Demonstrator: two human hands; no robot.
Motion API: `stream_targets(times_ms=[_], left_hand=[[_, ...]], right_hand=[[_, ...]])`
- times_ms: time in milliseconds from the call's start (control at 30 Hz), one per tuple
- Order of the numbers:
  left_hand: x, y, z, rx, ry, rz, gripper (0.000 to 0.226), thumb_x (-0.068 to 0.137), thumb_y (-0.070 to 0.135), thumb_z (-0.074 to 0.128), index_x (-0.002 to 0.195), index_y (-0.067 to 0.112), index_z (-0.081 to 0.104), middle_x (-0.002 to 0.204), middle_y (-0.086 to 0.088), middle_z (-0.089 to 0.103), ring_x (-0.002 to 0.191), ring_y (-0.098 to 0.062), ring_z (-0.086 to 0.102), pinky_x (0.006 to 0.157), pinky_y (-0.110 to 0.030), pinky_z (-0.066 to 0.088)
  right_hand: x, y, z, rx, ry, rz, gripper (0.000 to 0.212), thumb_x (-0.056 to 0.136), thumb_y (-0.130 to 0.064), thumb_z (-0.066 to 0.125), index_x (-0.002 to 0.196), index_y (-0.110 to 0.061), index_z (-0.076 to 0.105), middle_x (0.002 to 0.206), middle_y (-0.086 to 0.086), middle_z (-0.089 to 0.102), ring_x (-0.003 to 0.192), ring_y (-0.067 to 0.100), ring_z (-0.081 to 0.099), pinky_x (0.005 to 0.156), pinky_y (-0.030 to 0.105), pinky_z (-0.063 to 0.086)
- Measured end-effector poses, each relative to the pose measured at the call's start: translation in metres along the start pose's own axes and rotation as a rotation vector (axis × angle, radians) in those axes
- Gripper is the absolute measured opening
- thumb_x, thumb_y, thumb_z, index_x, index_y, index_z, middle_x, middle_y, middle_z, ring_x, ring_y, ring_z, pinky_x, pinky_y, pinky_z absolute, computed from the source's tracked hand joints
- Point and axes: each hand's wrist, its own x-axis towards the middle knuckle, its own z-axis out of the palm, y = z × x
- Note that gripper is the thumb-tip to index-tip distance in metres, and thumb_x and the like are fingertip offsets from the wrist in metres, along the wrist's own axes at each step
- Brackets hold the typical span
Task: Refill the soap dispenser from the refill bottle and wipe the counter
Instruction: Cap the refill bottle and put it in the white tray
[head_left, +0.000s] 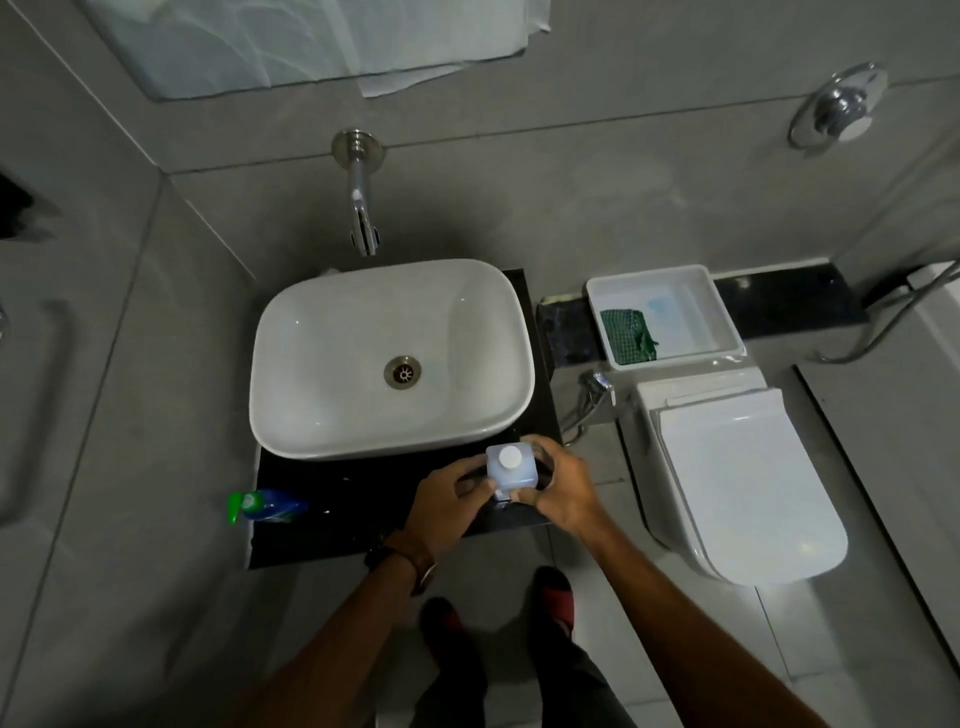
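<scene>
Standing upright on the dark bench (332, 525), near the right front corner of the white sink (389, 358), the soap dispenser (511, 470) is clamped between both hands: left hand (447, 501) and right hand (563, 483), each grip closed on its sides. A green-capped refill bottle (265, 505) lies at the bench's left edge.

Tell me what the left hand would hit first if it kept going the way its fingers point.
The left hand points right, already touching the pale bottle; beyond that, probably the right hand on the other side.
</scene>
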Motion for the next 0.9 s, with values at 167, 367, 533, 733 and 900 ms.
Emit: stream_targets(times_ms=[167, 367, 533, 733, 900], left_hand=[[0.003, -0.006, 0.007, 0.032, -0.011, -0.019, 0.037, 0.090, 0.021, 0.067, 0.126, 0.024, 0.067, 0.113, 0.008, 0.071, 0.098, 0.003, 0.063, 0.078, 0.001, 0.044], [0.005, -0.013, 0.011, 0.016, -0.007, -0.046, 0.036, 0.092, 0.018, 0.066, 0.128, 0.021, 0.065, 0.113, 0.006, 0.070, 0.095, 0.008, 0.062, 0.076, 0.000, 0.045], [0.005, -0.021, 0.014, -0.018, -0.013, -0.074, 0.037, 0.092, 0.015, 0.066, 0.129, 0.019, 0.063, 0.111, 0.012, 0.065, 0.090, 0.020, 0.058, 0.073, 0.004, 0.042], [0.008, -0.031, 0.015, 0.010, -0.109, -0.043, 0.041, 0.091, 0.011, 0.065, 0.119, 0.040, 0.060, 0.115, 0.018, 0.064, 0.095, 0.022, 0.058, 0.079, 0.001, 0.044], [0.018, -0.041, 0.017, 0.026, -0.155, -0.015, 0.057, 0.089, 0.005, 0.065, 0.141, 0.021, 0.051, 0.129, 0.006, 0.066, 0.111, 0.001, 0.064, 0.098, -0.022, 0.051]], right_hand=[[-0.003, 0.003, 0.000, 0.006, -0.011, 0.022, 0.086, 0.062, -0.007, 0.098, 0.138, -0.012, 0.058, 0.128, 0.002, 0.069, 0.120, 0.019, 0.066, 0.103, 0.036, 0.057], [-0.002, 0.001, -0.002, 0.018, -0.039, 0.045, 0.086, 0.063, 0.000, 0.095, 0.138, -0.013, 0.057, 0.129, 0.002, 0.068, 0.123, 0.018, 0.064, 0.104, 0.038, 0.056], [-0.009, 0.000, -0.003, -0.017, -0.086, 0.049, 0.100, 0.064, 0.003, 0.093, 0.150, -0.016, 0.046, 0.133, 0.003, 0.064, 0.124, 0.019, 0.062, 0.107, 0.038, 0.054], [-0.014, 0.004, -0.004, -0.116, -0.095, 0.033, 0.089, 0.075, 0.018, 0.076, 0.152, -0.011, 0.042, 0.140, 0.009, 0.058, 0.122, 0.026, 0.061, 0.089, 0.016, 0.054], [-0.012, 0.002, -0.001, -0.155, -0.057, -0.005, 0.079, 0.079, 0.009, 0.076, 0.149, -0.014, 0.047, 0.140, 0.006, 0.063, 0.126, 0.022, 0.061, 0.104, 0.036, 0.054]])
